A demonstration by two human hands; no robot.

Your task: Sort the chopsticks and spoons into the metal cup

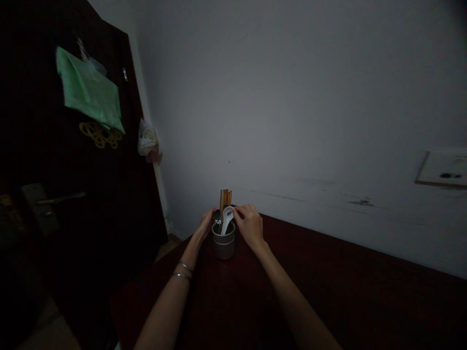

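A grey cylindrical utensil holder (224, 249) with a pale band near its rim stands upright on the dark red table. My right hand (250, 223) pinches the bowl edge of a white ceramic soup spoon (228, 217) with a blue mark; its handle points down into the holder. At the holder's left, my left hand (206, 223) has its fingers closed at the bowl of a metal spoon (218, 218), which also stands in the holder. The fingertips there are partly hidden. Several wooden chopsticks (225, 196) rise behind the spoons.
The dark table (328, 272) meets a grey wall (277, 107) behind the holder. On the left is a dark door (32, 141) with a lever handle (60, 198) and a hanging green cloth (89, 90). A plastic bag (147, 141) hangs beside it. A wall socket (445, 167) is at the right.
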